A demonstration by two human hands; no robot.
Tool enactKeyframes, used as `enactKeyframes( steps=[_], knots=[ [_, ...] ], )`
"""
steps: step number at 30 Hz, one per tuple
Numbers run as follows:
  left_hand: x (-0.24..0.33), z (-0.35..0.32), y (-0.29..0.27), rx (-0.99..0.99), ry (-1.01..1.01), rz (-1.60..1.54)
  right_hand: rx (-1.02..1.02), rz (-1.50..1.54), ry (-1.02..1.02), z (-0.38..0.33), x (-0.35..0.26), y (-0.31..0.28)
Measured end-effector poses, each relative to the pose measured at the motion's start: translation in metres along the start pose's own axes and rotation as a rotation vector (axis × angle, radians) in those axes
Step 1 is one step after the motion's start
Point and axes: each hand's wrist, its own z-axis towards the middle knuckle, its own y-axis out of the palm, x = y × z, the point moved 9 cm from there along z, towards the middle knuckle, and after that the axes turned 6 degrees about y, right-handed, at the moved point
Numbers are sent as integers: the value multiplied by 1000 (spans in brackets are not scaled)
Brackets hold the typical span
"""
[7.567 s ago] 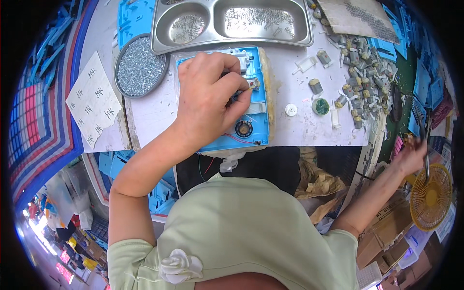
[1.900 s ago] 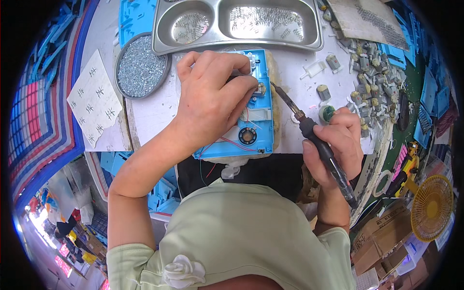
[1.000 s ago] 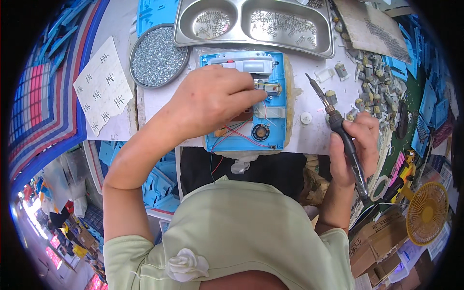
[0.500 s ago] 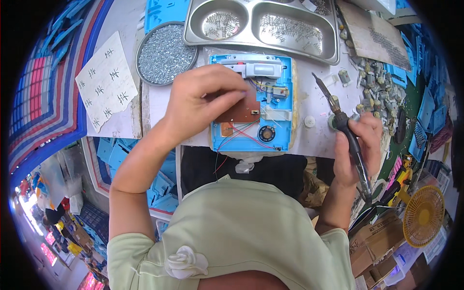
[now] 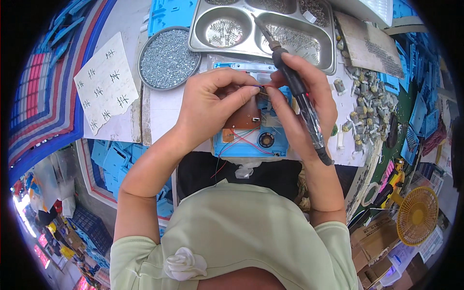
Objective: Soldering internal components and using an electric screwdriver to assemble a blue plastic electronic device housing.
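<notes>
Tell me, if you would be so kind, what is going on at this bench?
A person's left hand and right hand are close together over an open blue case, pinching thin wires near a brown circuit board. The right hand also grips a soldering iron, its tip pointing away from the wires, toward the metal tray.

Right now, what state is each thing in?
Left grip: pinching thin wires
Right grip: closed around soldering iron
Soldering iron: raised, tip off the wires; heat unclear
Blue casing: open
Brown board: partly hidden
Round dish: full of metal pieces
Steel tray: uncovered, holding metal parts
Yellow fan: spinning unclear
</notes>
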Motion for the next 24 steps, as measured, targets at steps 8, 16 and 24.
enactKeyframes(
  steps=[8,16,24],
  knots=[
    [1,2,5,-89,-9,123,54,26,53,1,8,2],
    [5,1,3,38,65,39,51,130,70,-6,5,1],
    [2,-1,6,-44,-45,79,-20,26,62,-1,6,8]
  ],
)
